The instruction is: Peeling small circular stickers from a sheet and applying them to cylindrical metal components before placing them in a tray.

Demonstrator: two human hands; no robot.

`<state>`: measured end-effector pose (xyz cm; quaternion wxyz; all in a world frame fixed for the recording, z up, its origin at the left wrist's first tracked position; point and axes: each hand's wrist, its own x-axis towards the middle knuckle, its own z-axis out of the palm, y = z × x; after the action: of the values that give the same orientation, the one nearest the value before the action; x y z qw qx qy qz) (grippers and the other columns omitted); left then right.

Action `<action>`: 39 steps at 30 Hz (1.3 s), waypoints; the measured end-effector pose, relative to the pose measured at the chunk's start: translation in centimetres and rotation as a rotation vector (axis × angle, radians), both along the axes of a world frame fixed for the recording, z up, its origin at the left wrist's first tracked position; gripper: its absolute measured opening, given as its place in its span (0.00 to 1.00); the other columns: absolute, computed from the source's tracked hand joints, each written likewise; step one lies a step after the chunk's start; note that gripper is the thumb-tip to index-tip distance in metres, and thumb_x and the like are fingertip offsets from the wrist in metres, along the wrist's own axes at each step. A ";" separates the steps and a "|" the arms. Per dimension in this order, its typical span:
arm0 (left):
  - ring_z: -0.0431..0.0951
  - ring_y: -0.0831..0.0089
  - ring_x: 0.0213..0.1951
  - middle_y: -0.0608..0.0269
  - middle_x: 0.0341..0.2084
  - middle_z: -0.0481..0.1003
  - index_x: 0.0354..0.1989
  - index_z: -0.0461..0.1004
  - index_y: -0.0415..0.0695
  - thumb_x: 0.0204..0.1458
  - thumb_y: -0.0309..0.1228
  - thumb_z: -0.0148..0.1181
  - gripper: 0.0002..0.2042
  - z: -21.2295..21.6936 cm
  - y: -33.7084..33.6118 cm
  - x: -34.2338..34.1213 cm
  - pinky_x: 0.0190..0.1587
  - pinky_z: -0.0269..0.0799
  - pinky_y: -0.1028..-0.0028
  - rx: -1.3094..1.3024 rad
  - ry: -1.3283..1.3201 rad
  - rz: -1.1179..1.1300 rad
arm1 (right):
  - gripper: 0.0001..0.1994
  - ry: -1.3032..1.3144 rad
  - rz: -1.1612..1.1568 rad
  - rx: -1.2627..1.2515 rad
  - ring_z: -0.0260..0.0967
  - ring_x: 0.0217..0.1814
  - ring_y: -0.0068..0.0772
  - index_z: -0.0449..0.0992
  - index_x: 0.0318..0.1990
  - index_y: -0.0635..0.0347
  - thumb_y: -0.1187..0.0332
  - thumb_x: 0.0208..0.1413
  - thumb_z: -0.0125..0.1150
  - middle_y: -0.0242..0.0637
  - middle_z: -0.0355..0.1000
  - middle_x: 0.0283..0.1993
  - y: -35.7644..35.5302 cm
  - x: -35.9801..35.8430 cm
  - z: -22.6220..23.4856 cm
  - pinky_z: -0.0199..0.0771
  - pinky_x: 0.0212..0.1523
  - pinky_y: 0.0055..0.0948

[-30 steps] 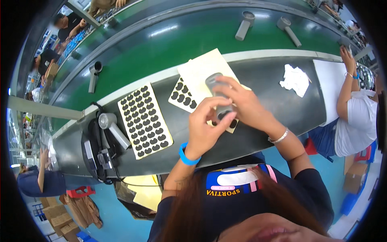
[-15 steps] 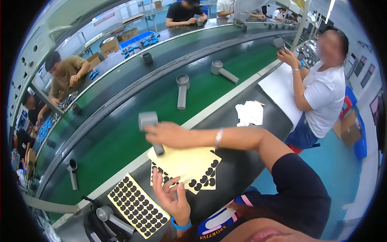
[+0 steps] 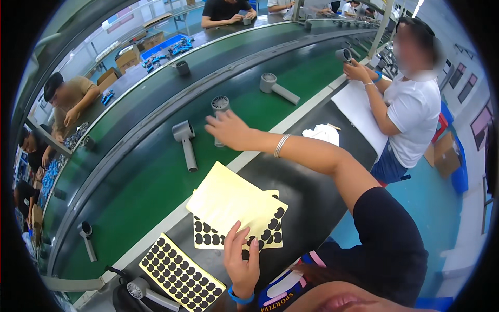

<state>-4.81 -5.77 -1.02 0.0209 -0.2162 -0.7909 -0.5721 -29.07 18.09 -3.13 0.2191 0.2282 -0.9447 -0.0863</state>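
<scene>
My right hand reaches over the green conveyor, fingers apart, in front of a grey handheld fan body with a round vented head; the hand hides part of its handle. Just left of it lies another grey fan body, its handle pointing toward me. My left hand, with a blue wristband, is open at the lower edge of a yellowish sticker sheet. That sheet is mostly bare, with black rounded stickers along one edge. Beneath it lies a further sheet with black stickers.
A full sticker sheet lies at the left of the black table, beside a fan body on a dark bag. More fan bodies rest on the belt. White paper lies at right, near a co-worker holding a fan body.
My right hand has let go of a grey fan body, leaving it on the belt, and has moved right and away to another. My left hand has shifted right, to the sticker sheet.
</scene>
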 end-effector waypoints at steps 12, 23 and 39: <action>0.78 0.65 0.34 0.49 0.43 0.75 0.45 0.73 0.34 0.52 0.21 0.57 0.12 -2.3 1.3 -0.4 0.35 0.74 0.73 -0.155 0.120 -0.061 | 0.16 0.230 0.074 0.078 0.69 0.40 0.35 0.65 0.45 0.52 0.69 0.47 0.57 0.40 0.66 0.50 0.0 -1.5 -3.0 0.70 0.31 0.28; 0.72 0.62 0.45 0.50 0.63 0.53 0.66 0.49 0.40 0.46 0.22 0.63 0.38 -2.2 1.5 -0.2 0.41 0.74 0.71 0.174 -0.211 0.159 | 0.25 -0.103 0.250 -0.329 0.71 0.44 0.38 0.64 0.54 0.56 0.76 0.44 0.56 0.39 0.64 0.54 -2.1 15.1 6.1 0.68 0.40 0.34; 0.75 0.53 0.44 0.43 0.44 0.72 0.48 0.70 0.36 0.51 0.26 0.63 0.16 -2.6 -0.1 1.0 0.44 0.75 0.64 0.157 0.447 0.101 | 0.26 -0.446 0.480 -0.509 0.71 0.43 0.38 0.64 0.54 0.59 0.79 0.42 0.57 0.40 0.64 0.56 -5.2 22.5 5.6 0.66 0.39 0.32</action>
<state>-3.80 -5.83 -3.66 0.2406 -0.2951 -0.7295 -0.5681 -6.54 12.85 2.47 0.0727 0.3937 -0.8801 0.2551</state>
